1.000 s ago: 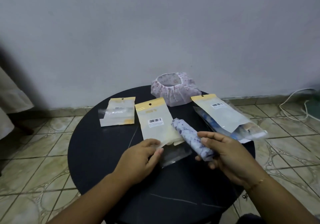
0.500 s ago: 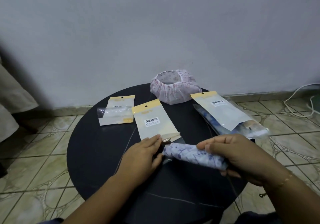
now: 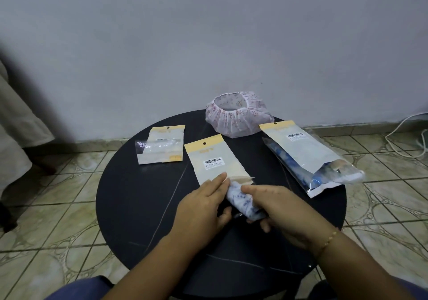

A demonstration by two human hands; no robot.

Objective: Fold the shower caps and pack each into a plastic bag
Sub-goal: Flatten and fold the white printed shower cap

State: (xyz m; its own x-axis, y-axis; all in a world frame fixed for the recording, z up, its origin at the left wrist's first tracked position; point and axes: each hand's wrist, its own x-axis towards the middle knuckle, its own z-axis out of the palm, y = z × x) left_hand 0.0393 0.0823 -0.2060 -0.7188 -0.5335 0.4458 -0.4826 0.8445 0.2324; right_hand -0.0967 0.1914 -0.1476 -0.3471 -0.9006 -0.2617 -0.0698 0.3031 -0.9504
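In the head view, a round, matte black counter (image 3: 129, 207) stood on glossy patterned floor tiles (image 3: 51, 237). Near its centre, the right hand (image 3: 284, 209) grasped a rolled shower cap (image 3: 240, 201), a soft white cylinder with blue print, its far end touching the mouth of the middle plastic bag (image 3: 215, 160). The left hand (image 3: 203, 204) lay with straight fingers pressing on that bag's open end, its thumb near the roll. The bag was flat and glossy with a yellow header. At twelve o'clock sat a puffy, ruffled pink-print cap (image 3: 236, 116). At ten o'clock lay a smaller bag (image 3: 162, 148); at two o'clock, filled bags (image 3: 308, 158).
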